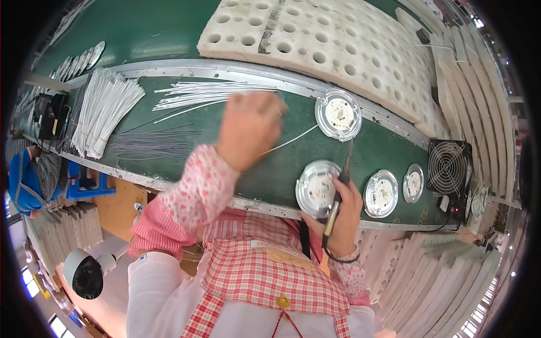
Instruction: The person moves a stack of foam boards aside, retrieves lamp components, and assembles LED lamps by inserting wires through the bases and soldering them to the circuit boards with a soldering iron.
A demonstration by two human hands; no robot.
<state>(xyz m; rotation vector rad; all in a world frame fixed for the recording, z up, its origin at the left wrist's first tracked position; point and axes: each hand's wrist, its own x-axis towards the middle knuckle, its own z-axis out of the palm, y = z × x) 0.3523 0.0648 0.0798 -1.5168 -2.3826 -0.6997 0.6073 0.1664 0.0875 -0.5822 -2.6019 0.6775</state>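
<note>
My right hand (345, 217) is closed round a soldering iron (332, 211), its tip pointing up toward a round metal disc (340, 114). Beside this hand lies another round disc (319, 190), near the table's front edge. My left hand (252, 129), blurred by motion, is over the green table by the right end of a pile of white wires (194, 93); its fingertips are smeared. One white wire (293, 139) runs between the upper disc and the area by my left hand. Dark wires (155, 142) lie to the left.
Two more discs (381, 193) (413, 183) lie at the right, before a black fan (447, 167). A white board with holes (332, 45) stretches across the back. Bundled white wires (105, 110) lie at the left. A person in blue (28, 179) is at the far left.
</note>
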